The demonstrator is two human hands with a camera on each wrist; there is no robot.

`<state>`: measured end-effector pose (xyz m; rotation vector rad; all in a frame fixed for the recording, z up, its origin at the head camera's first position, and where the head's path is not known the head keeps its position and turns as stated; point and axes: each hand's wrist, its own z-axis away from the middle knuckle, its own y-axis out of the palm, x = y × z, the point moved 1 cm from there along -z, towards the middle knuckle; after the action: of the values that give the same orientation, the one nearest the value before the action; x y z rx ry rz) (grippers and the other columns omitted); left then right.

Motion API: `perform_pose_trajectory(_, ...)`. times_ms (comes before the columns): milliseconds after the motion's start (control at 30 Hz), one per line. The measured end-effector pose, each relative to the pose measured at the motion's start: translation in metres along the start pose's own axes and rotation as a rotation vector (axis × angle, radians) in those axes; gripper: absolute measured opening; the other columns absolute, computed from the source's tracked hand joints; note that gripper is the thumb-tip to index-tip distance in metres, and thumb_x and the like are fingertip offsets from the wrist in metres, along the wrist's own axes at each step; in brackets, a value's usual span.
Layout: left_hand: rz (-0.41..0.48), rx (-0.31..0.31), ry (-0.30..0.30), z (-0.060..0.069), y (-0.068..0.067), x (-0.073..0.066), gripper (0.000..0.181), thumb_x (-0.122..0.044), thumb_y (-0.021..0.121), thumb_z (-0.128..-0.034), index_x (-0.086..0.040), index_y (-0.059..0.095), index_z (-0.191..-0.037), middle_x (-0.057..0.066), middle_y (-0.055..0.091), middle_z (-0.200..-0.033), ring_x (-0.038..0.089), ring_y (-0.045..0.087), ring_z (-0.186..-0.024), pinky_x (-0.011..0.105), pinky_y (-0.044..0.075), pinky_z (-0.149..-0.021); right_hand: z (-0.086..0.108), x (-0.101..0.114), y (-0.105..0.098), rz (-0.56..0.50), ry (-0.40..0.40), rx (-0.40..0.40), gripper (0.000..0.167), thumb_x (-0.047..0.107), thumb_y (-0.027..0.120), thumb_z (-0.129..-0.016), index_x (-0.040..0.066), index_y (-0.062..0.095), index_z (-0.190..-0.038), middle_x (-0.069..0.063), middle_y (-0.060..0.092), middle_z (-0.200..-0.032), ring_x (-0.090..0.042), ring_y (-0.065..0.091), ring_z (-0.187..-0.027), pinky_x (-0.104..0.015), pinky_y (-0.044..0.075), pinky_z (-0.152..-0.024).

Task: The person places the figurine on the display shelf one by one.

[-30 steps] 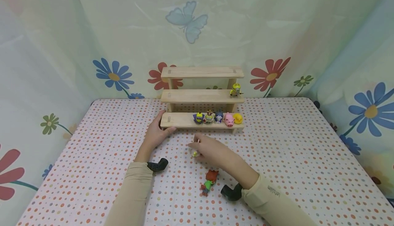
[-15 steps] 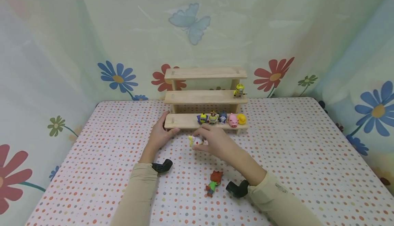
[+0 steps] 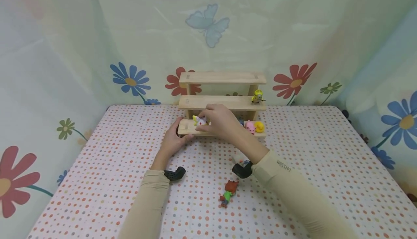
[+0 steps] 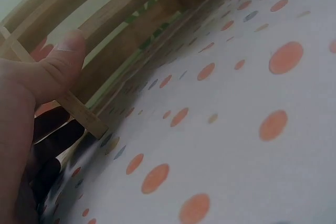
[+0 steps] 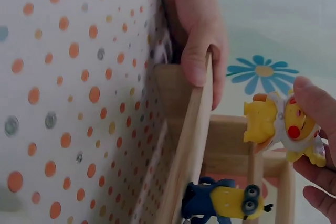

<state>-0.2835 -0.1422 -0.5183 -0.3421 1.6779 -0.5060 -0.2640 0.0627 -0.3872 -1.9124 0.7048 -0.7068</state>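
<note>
My right hand (image 3: 221, 121) pinches a yellow and white figurine with red cheeks (image 5: 294, 124) between thumb and fingers. In the head view it is at the left part of the bottom step of the wooden three-tier shelf (image 3: 224, 76); in the right wrist view it looks apart from the board. My left hand (image 3: 172, 137) grips the left end of that bottom step, its thumb (image 4: 65, 59) on the front edge. A minion figurine with a blue cape (image 5: 226, 203) stands on this step. Behind my right hand, other figurines are partly hidden in the head view.
A pink pig (image 3: 250, 126) and a yellow duck (image 3: 259, 126) occupy the bottom step's right end. A yellow figurine (image 3: 257, 96) stands on the middle step. On the dotted cloth lie a red-headed figurine in green (image 3: 229, 193) and a whitish thing (image 3: 240, 158) partly behind my wrist.
My right hand has raised the yellow and white figurine from the cloth to the bottom step's left part. My left hand keeps its grip on the shelf. The head view has shifted slightly.
</note>
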Motion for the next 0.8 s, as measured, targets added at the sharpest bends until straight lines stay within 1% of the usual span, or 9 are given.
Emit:
perform_pose_trajectory(100, 0.008, -0.003, -0.001, -0.001, 0.0, 0.001, 0.089, -0.043, 0.075, -0.0793, -0.014, 0.028, -0.149, 0.008, 0.043, -0.146, 0.026, 0.042, -0.134, 0.047, 0.034, -0.11, -0.011, -0.007, 0.007, 0.047, 0.007, 0.035, 0.042, 0.048, 0.076, -0.076, 0.013, 0.074, -0.101, 0.001, 0.067, -0.087, -0.013, 0.056, -0.07, -0.033, 0.048, -0.074)
perform_pose_trajectory(167, 0.01, -0.005, -0.001, -0.001, 0.0, 0.002, 0.089, -0.042, 0.075, -0.0793, -0.014, 0.028, -0.149, 0.008, 0.043, -0.146, 0.025, 0.042, -0.134, 0.046, 0.035, -0.11, -0.017, -0.013, 0.012, 0.063, 0.029, 0.065, 0.045, 0.05, 0.074, -0.076, 0.014, 0.074, -0.102, 0.001, 0.067, -0.089, -0.014, 0.057, -0.072, -0.035, 0.047, -0.078)
perform_pose_trajectory(233, 0.015, -0.004, -0.003, -0.001, 0.001, 0.003, 0.089, -0.041, 0.075, -0.0794, -0.015, 0.028, -0.15, 0.007, 0.043, -0.146, 0.025, 0.043, -0.133, 0.046, 0.035, -0.11, -0.021, -0.019, 0.016, 0.055, 0.058, 0.102, 0.044, 0.05, 0.074, -0.076, 0.014, 0.074, -0.102, 0.001, 0.068, -0.09, -0.014, 0.058, -0.073, -0.035, 0.047, -0.079)
perform_pose_trajectory(300, 0.021, -0.002, -0.006, -0.001, 0.001, 0.003, 0.088, -0.04, 0.076, -0.0794, -0.015, 0.028, -0.149, 0.007, 0.044, -0.145, 0.024, 0.044, -0.132, 0.046, 0.036, -0.109, -0.023, -0.023, 0.02, 0.025, 0.075, 0.123, 0.042, 0.048, 0.074, -0.076, 0.013, 0.074, -0.1, 0.0, 0.068, -0.091, -0.014, 0.059, -0.073, -0.032, 0.049, -0.075)
perform_pose_trajectory(467, 0.021, 0.001, -0.011, -0.002, 0.003, 0.001, 0.088, -0.038, 0.077, -0.0792, -0.015, 0.028, -0.15, 0.006, 0.044, -0.145, 0.024, 0.044, -0.132, 0.046, 0.035, -0.109, -0.022, -0.029, 0.024, -0.033, 0.087, 0.132, 0.036, 0.04, 0.076, -0.077, 0.01, 0.074, -0.097, -0.002, 0.069, -0.091, -0.013, 0.059, -0.073, -0.028, 0.05, -0.068)
perform_pose_trajectory(667, 0.022, -0.006, -0.027, -0.001, 0.002, 0.001, 0.09, -0.04, 0.076, -0.0789, -0.015, 0.027, -0.15, 0.007, 0.042, -0.147, 0.025, 0.043, -0.134, 0.046, 0.035, -0.11, -0.021, -0.03, 0.022, -0.048, 0.111, 0.154, 0.036, 0.04, 0.075, -0.079, 0.01, 0.074, -0.099, -0.002, 0.069, -0.094, -0.013, 0.06, -0.075, -0.028, 0.05, -0.069)
perform_pose_trajectory(733, 0.016, -0.011, -0.03, 0.0, 0.002, 0.001, 0.09, -0.041, 0.076, -0.0787, -0.015, 0.027, -0.15, 0.007, 0.041, -0.148, 0.025, 0.041, -0.135, 0.046, 0.034, -0.111, -0.02, -0.03, 0.022, -0.04, 0.117, 0.164, 0.037, 0.041, 0.075, -0.079, 0.011, 0.073, -0.1, -0.002, 0.069, -0.096, -0.014, 0.061, -0.078, -0.029, 0.051, -0.072)
perform_pose_trajectory(800, 0.014, -0.013, -0.027, 0.0, 0.002, 0.001, 0.09, -0.041, 0.076, -0.0788, -0.015, 0.027, -0.15, 0.008, 0.041, -0.148, 0.025, 0.041, -0.135, 0.046, 0.033, -0.111, -0.019, -0.031, 0.02, -0.014, 0.12, 0.174, 0.037, 0.043, 0.074, -0.08, 0.013, 0.073, -0.101, -0.001, 0.07, -0.097, -0.014, 0.062, -0.082, -0.033, 0.05, -0.082)
